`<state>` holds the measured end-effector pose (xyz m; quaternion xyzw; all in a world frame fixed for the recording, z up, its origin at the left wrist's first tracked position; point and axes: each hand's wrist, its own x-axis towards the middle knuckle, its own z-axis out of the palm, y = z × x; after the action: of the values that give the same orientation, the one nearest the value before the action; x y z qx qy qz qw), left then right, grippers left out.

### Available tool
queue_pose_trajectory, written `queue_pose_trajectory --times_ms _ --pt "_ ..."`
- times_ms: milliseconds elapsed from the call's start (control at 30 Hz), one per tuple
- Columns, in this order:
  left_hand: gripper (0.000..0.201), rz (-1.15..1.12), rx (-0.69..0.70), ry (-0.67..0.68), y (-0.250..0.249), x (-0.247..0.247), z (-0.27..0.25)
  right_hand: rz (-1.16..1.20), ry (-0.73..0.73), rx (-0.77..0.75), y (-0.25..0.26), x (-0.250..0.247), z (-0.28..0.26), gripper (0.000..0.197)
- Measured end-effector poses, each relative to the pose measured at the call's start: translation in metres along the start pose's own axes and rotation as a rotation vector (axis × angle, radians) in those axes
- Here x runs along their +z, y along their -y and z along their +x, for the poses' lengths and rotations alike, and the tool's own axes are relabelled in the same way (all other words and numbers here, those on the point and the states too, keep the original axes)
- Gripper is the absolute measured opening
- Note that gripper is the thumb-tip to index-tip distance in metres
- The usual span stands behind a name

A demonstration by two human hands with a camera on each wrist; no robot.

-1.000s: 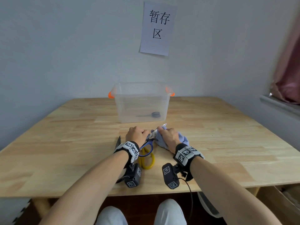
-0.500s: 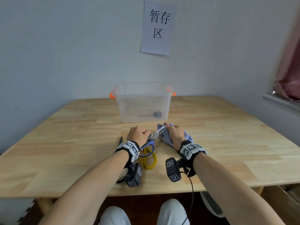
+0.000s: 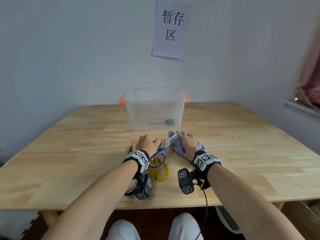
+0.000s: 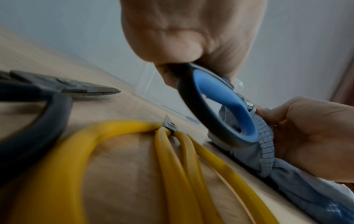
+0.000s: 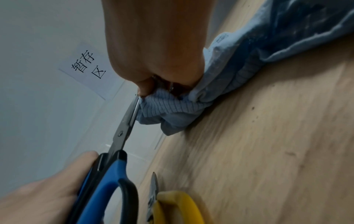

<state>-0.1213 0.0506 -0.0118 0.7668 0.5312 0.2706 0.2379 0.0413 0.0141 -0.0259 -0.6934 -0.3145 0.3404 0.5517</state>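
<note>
- Left hand grips the blue scissors by the handle; right hand pinches the blue cloth round the blade.
- The cloth has slid from pivot to tip, away from the table's near edge, so this wiping stroke looks nearly finished.

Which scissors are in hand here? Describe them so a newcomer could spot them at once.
On the wooden table, in front of the clear bin, the left hand grips the blue-handled scissors, blades against the blue cloth held by the right hand. Its blue and black handles set it apart: the yellow-handled scissors lie just beside, and the dark scissors lie in the bin.
</note>
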Motion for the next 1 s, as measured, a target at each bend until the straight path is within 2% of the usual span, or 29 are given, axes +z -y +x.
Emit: queue_pose_trajectory --times_ms 233,400,533,667,800,900,1000 --pt "0.050 0.026 -0.023 0.022 0.008 0.001 0.008 0.105 -0.050 0.028 -0.016 -0.003 0.021 0.028" --pt "0.052 -0.001 -0.035 -0.011 0.012 0.000 0.011 0.138 0.044 0.033 -0.015 -0.010 0.015 0.026" --pt "0.053 0.003 -0.053 -0.063 0.009 -0.001 0.010 0.096 0.061 0.002 -0.018 -0.011 0.002 0.025" --pt "0.051 -0.012 -0.053 -0.092 0.005 -0.003 0.008 0.171 0.172 0.033 -0.008 -0.020 -0.014 0.019" --pt "0.051 -0.031 -0.061 -0.125 -0.002 -0.004 0.007 0.150 0.204 0.000 -0.006 -0.016 -0.017 0.040" --pt "0.050 -0.066 -0.053 -0.144 -0.010 -0.005 0.007 0.161 0.254 -0.029 0.000 -0.014 -0.028 0.024" --pt "0.049 -0.124 -0.064 -0.164 -0.019 -0.006 0.008 0.126 0.268 -0.129 0.001 -0.014 -0.032 0.020"
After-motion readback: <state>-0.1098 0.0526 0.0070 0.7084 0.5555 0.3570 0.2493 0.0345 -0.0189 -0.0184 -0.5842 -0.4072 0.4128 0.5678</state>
